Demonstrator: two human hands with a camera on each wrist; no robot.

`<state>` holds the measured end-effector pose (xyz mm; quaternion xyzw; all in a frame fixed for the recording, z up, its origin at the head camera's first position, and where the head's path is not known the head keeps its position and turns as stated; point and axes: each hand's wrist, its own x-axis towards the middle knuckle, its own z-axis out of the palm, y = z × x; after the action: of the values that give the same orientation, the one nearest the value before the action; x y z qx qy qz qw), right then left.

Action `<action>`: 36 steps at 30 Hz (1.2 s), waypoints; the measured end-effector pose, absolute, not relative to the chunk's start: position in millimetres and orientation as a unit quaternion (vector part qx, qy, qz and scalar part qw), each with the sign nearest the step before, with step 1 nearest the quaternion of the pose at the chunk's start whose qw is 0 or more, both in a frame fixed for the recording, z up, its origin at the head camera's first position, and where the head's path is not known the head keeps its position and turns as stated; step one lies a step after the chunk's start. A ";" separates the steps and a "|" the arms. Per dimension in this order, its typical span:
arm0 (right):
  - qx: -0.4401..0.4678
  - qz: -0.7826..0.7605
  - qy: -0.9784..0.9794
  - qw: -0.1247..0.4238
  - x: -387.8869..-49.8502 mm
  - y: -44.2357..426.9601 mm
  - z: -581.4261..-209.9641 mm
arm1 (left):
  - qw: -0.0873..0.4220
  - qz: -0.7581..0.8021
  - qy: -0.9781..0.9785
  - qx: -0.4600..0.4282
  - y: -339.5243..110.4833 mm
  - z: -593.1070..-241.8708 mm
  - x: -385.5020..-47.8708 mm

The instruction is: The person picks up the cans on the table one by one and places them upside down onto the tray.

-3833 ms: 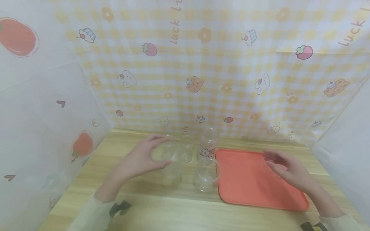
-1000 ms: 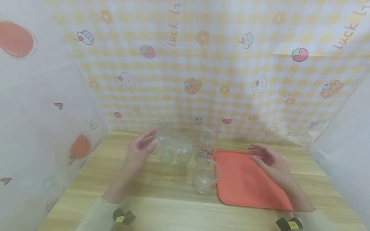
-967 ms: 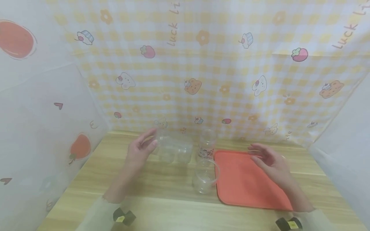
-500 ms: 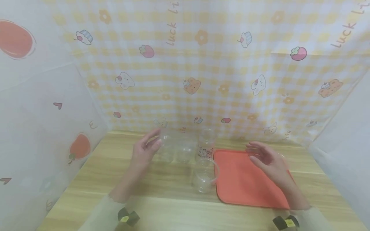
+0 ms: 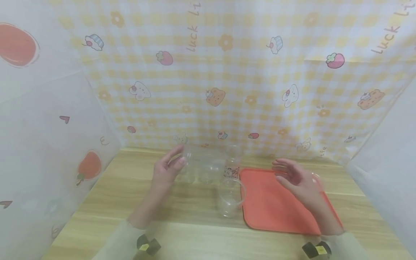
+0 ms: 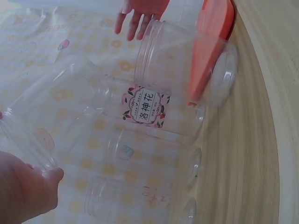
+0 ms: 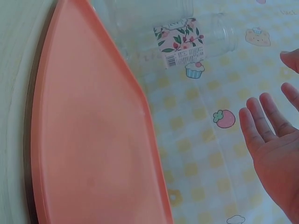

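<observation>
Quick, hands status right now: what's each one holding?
Left hand: closed around one end of an unlabelled clear jar.
Right hand: open, fingers relaxed, holding nothing.

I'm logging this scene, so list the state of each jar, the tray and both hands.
Held jar: tilted, off the table
Wide front jar: upright, top open
Labelled jar: upright
Small jar beside it: upright
Leftmost small jar: upright
Tray: lying flat
Left hand: gripping the tilted jar
Right hand: fingers relaxed, nothing visibly held
</observation>
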<state>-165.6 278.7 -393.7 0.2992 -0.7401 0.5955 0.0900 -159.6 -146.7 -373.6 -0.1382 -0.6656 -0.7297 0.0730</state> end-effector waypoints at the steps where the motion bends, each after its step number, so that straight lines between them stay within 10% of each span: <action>1: 0.299 0.596 -0.740 0.090 -165.3 277.8 -393.1 | 0.074 -0.730 -0.665 -0.139 -145.9 -373.4 -159.9; 36: 0.314 0.630 -0.706 0.071 -168.5 252.2 -388.9 | 0.085 -0.766 -0.619 -0.153 -122.4 -376.9 -163.9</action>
<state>-168.5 252.2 -388.9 0.3143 -0.7064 0.6303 0.0705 -163.9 -122.4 -376.9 -0.1527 -0.6188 -0.7659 0.0846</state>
